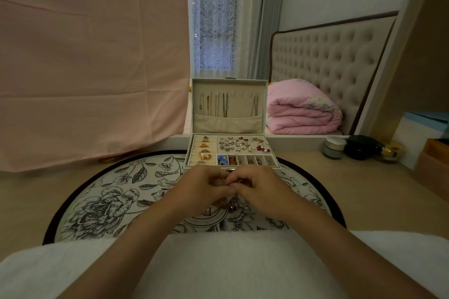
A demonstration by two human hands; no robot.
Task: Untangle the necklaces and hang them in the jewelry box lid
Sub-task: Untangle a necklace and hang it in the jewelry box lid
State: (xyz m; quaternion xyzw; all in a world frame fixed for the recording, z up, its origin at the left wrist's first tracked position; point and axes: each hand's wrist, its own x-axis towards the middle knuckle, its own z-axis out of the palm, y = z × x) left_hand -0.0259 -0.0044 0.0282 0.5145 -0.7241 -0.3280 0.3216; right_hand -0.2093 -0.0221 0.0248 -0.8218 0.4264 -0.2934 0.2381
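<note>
A cream jewelry box point(273, 168) stands open on a round floral mat, its upright lid point(263, 107) facing me. Several necklaces point(220, 104) hang from hooks inside the lid, their ends tucked into a fabric pocket. Just in front of the box, my left hand point(202, 188) and my right hand point(261, 189) meet, fingertips pinched together on a thin necklace. A small dark pendant point(233, 204) dangles below my fingers. Most of the chain is hidden by my fingers.
The box tray holds rings, earrings and small charms. The round floral mat point(109, 196) lies on a beige tabletop. Cosmetic jars point(334, 147) and a black case point(362, 147) stand at the right. A white towel point(218, 264) covers my lap.
</note>
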